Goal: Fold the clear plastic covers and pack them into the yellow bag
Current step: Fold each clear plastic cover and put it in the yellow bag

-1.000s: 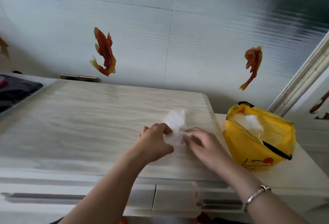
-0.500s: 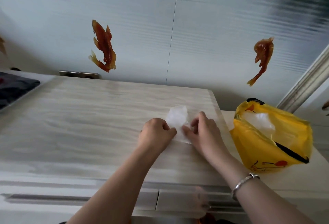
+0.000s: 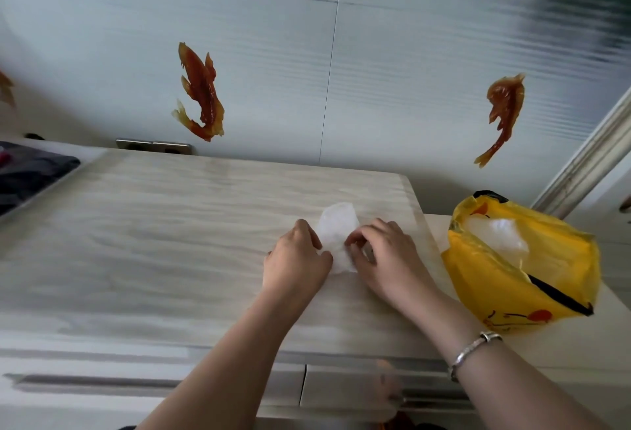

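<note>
A small clear plastic cover (image 3: 336, 229), folded and whitish, lies on the pale wood-grain tabletop (image 3: 170, 241). My left hand (image 3: 297, 262) holds its left edge with curled fingers. My right hand (image 3: 386, 259) pinches its right edge, fingers bent over it. The lower part of the cover is hidden under both hands. The yellow bag (image 3: 512, 286) stands open on a lower surface to the right of my right hand, with more clear plastic (image 3: 495, 238) inside its mouth.
The tabletop ends at a right edge just past my right hand. Drawer fronts with a handle (image 3: 102, 383) run below the front edge. Dark cloth (image 3: 30, 170) lies at the far left. Fish stickers (image 3: 201, 95) decorate the wall behind.
Both hands stayed on the cover and shifted slightly; the cover now lies flatter and more spread between them. The camera view moved a little to the left, so the bag sits further right.
</note>
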Action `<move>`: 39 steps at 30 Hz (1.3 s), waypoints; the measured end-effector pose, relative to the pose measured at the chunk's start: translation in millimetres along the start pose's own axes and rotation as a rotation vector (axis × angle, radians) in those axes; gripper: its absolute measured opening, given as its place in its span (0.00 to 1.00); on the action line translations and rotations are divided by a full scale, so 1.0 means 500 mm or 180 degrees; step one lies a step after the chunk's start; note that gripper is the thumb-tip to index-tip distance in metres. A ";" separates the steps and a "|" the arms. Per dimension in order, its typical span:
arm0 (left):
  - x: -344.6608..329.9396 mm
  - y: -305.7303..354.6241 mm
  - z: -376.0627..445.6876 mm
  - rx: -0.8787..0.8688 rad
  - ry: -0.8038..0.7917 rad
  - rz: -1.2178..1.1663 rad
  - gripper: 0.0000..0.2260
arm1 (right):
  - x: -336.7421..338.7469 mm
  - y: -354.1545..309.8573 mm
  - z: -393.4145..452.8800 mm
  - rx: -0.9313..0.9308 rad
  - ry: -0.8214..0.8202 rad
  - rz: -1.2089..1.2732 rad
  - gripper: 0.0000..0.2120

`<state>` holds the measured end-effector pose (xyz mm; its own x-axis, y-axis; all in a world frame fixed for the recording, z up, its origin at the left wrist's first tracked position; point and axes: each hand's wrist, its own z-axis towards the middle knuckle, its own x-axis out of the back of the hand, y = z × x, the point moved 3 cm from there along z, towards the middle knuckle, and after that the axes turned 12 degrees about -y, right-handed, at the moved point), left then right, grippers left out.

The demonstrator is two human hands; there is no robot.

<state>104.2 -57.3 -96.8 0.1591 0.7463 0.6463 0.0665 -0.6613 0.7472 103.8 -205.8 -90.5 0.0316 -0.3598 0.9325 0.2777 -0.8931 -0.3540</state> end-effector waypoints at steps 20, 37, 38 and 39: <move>-0.005 0.022 -0.004 -0.0918 -0.0294 0.1218 0.19 | -0.001 0.001 -0.003 0.0329 0.0011 -0.0522 0.12; 0.028 0.008 0.023 -0.0026 -0.0769 -0.0184 0.16 | 0.002 -0.004 0.016 0.0257 0.0170 0.1098 0.03; 0.030 0.009 0.024 -0.0004 -0.0746 -0.0206 0.16 | 0.000 -0.002 0.018 0.0153 0.0119 0.1229 0.05; 0.030 0.009 0.026 0.0010 -0.0697 -0.0226 0.15 | -0.001 0.002 0.020 0.0026 0.0112 0.1359 0.08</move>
<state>119.6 -49.9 -85.5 0.3638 0.7569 0.5429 0.0880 -0.6082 0.7889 113.6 -203.7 -90.7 0.1125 -0.7059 0.6993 0.2545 -0.6598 -0.7070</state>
